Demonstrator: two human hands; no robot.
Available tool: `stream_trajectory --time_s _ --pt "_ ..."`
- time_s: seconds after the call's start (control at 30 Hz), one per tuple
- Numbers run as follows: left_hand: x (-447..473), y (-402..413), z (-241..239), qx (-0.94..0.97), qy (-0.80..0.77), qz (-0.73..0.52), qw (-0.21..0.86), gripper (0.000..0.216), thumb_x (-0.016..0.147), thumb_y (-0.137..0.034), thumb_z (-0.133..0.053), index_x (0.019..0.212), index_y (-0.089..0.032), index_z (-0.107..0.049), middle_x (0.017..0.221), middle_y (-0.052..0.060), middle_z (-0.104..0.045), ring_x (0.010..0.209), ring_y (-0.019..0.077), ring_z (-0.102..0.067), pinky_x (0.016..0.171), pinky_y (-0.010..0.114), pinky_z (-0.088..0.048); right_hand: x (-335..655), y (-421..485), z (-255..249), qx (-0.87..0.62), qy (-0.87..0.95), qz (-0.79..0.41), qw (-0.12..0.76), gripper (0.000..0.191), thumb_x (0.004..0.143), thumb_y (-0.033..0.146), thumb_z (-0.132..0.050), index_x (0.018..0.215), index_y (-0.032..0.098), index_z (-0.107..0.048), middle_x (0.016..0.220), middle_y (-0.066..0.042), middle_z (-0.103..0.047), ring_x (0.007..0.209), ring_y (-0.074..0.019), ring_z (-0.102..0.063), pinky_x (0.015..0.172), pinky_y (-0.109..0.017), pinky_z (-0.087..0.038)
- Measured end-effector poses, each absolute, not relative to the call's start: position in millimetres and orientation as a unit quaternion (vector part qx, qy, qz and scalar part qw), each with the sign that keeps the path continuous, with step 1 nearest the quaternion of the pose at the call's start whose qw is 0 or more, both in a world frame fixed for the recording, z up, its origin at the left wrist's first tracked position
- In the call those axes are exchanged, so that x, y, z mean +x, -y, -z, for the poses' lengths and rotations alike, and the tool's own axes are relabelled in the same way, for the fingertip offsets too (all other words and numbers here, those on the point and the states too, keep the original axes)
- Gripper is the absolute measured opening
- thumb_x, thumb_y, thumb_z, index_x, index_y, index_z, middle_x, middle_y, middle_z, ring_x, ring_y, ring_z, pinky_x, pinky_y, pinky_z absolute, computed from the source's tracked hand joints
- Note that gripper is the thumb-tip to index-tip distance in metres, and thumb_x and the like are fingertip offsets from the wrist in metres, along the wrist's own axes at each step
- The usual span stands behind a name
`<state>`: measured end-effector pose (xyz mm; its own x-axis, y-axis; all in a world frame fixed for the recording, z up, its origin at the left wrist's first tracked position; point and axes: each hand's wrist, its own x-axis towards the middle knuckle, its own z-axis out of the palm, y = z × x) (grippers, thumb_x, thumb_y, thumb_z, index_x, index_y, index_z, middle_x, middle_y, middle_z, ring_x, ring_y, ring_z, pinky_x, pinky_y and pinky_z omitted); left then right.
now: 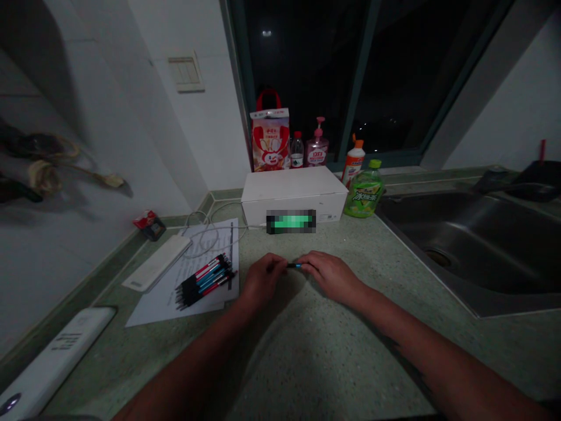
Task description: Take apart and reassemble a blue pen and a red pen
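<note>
Between my two hands a blue and black pen (pixel 296 265) lies level above the counter. My left hand (pixel 265 276) pinches its dark end, and my right hand (pixel 329 275) grips the other end; the fingers hide most of the pen. Left of my left hand, a pile of red, blue and black pens (pixel 205 282) rests on printed paper sheets (pixel 158 310). Just beyond my hands, a small dark device with a green lit, blurred-out face (pixel 291 222) leans against a white box (pixel 293 186).
A white power bank-like slab (pixel 158 263) with a cable lies at the left, near a long white device (pixel 61 356). Behind the box stand a red bag (pixel 270 140) and several bottles, including a green one (pixel 364 192). A steel sink (pixel 473 298) is at the right.
</note>
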<state>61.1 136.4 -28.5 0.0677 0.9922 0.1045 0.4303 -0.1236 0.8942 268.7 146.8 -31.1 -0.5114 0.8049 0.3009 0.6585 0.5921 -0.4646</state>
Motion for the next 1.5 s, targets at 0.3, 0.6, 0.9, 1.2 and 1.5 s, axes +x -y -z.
stream_trajectory --time_s 0.3,0.6,0.9,1.2,1.5 --pt "60.2 -136.8 32.0 0.634 -0.54 -0.415 0.365 0.015 0.082 -0.032 -0.065 0.09 -0.019 -0.068 0.088 0.003 -0.074 0.084 0.0194 -0.07 0.078 0.031 -0.054 268.8 -146.3 29.9 -0.433 0.858 -0.145 0.236 0.016 0.103 0.012 -0.057 0.113 0.019 -0.069 0.104 -0.004 -0.069 0.098 -0.0203 -0.064 0.085 -0.031 -0.05" --pt "60.4 -137.7 32.8 0.629 -0.555 -0.412 0.357 0.014 0.083 -0.028 -0.064 0.093 -0.019 -0.069 0.088 0.003 -0.074 0.082 0.0186 -0.069 0.077 0.03 -0.053 269.0 -147.4 29.9 -0.434 0.858 -0.144 0.236 0.017 0.103 0.013 -0.057 0.113 0.02 -0.069 0.105 -0.005 -0.069 0.099 -0.0208 -0.065 0.086 -0.033 -0.05" --pt "61.1 -138.2 33.1 0.631 -0.562 -0.395 0.361 0.01 0.084 -0.026 -0.065 0.088 -0.019 -0.07 0.085 0.002 -0.074 0.081 0.0185 -0.069 0.077 0.03 -0.052 270.1 -148.2 34.0 -0.425 0.863 -0.136 0.237 0.015 0.104 0.015 -0.059 0.112 0.02 -0.069 0.102 -0.004 -0.068 0.097 -0.0202 -0.064 0.085 -0.031 -0.05" --pt "58.3 -137.9 30.6 0.682 -0.555 -0.357 0.314 0.007 0.085 -0.018 -0.067 0.085 -0.02 -0.073 0.086 0.002 -0.073 0.085 0.019 -0.067 0.08 0.03 -0.05 268.8 -147.2 31.1 -0.423 0.858 -0.171 0.235 0.015 0.102 0.014 -0.059 0.111 0.019 -0.071 0.102 -0.004 -0.069 0.096 -0.0198 -0.065 0.085 -0.031 -0.049" --pt "56.0 -134.7 35.9 0.719 -0.531 -0.394 0.215 0.007 0.087 -0.017 -0.065 0.092 -0.019 -0.07 0.092 0.003 -0.069 0.085 0.0175 -0.064 0.081 0.03 -0.049 280.2 -158.4 32.5 -0.438 0.764 -0.328 0.343 0.013 0.095 0.026 -0.064 0.099 0.018 -0.074 0.089 -0.005 -0.072 0.082 -0.0188 -0.067 0.074 -0.028 -0.051"
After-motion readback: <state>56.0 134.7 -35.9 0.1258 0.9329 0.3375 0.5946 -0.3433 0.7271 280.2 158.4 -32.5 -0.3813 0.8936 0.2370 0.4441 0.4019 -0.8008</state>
